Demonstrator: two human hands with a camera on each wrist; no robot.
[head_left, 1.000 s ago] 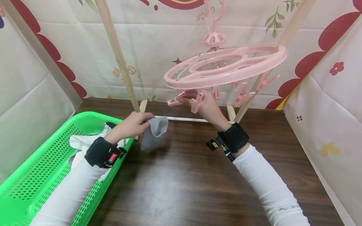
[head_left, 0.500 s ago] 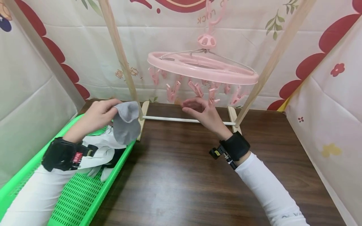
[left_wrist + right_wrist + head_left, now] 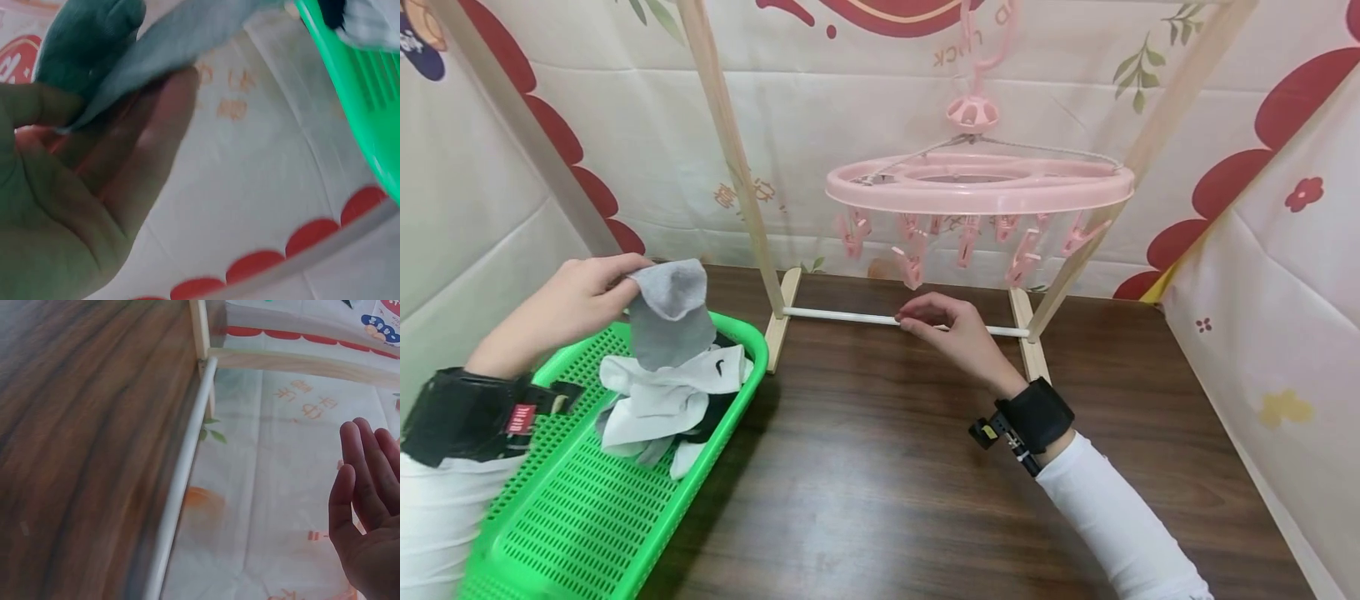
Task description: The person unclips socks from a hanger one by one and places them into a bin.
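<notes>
My left hand (image 3: pixel 561 300) pinches a grey sock (image 3: pixel 673 333) between thumb and fingers, and the sock hangs down over the basket. In the left wrist view, the sock (image 3: pixel 178 47) trails from the left fingers. Below it, white, grey and black socks (image 3: pixel 662 400) lie heaped in a green basket (image 3: pixel 762 337). My right hand (image 3: pixel 958 337) holds nothing, its fingers loosely bent, below a round pink clip hanger (image 3: pixel 977 200). Several pink clips (image 3: pixel 967 242) dangle from the hanger's ring. The right wrist view shows the right hand (image 3: pixel 375 512) with its palm visible and bare.
A wooden frame (image 3: pixel 730 150) stands on the dark wood table (image 3: pixel 865 483), a white rod (image 3: pixel 850 316) joining its feet. Patterned cloth (image 3: pixel 647 150) walls enclose the back and both sides. The hanger hangs between the frame's posts.
My left hand has carried the grey sock leftward, away from the hanger to over the basket. My right hand has come down from the clips, and the hanger has swung and levelled out.
</notes>
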